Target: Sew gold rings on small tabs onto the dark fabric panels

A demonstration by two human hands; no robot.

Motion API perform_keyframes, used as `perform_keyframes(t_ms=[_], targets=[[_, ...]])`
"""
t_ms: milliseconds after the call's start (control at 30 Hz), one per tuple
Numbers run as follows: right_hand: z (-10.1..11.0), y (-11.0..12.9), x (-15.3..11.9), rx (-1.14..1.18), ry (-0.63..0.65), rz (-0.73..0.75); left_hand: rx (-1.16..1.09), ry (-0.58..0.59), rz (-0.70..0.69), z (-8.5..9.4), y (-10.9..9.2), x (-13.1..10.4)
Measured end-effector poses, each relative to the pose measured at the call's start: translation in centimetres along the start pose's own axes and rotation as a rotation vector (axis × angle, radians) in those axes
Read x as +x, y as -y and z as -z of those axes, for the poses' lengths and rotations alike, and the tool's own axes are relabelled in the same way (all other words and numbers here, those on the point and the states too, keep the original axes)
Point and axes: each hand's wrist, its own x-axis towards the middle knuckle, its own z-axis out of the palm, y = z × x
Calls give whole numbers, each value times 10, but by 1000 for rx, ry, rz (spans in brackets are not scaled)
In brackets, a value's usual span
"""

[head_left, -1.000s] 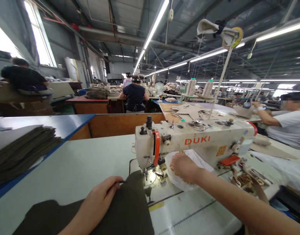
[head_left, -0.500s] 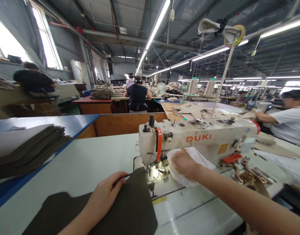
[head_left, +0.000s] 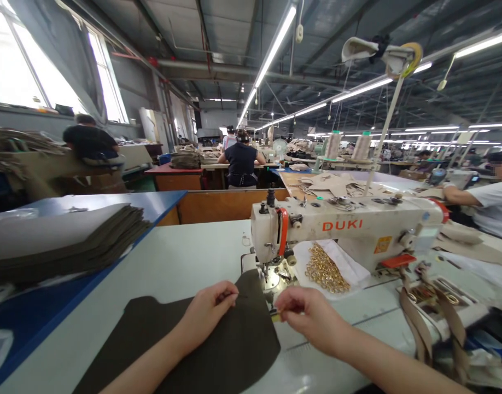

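A dark olive fabric piece lies on the sewing table, its upper corner close to the needle area of the sewing machine. Over this piece my left hand is closed in a pinch; what is between its fingertips, if anything, is too small to make out. My right hand hovers just right of the fabric, in front of the presser foot, with thumb and fingers pinched together. Whatever it holds is hidden. Under the machine arm, a heap of small gold-coloured metal rings rests on a white sheet.
On the blue-edged table at left lies a stack of dark fabric pieces. Tan straps and a tray of metal fittings are at right. Thread cones stand behind the machine. A co-worker sits at far right.
My right hand has come off the gold ring heap, back and down toward the fabric's right edge. My left hand has left the fabric's top edge and now pinches over the piece. The view has shifted left.
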Motion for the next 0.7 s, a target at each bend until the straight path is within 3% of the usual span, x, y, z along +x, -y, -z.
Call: perform_keyframes(t_ms=[100, 200, 700], targets=[[-28, -12, 24, 202, 8, -59, -115, 26, 16, -2, 3, -1], [-41, -22, 45, 246, -12, -62, -214, 39, 55, -4, 5, -2], [-46, -33, 53, 413, 41, -152, -416, -3, 129, -9, 9, -1]])
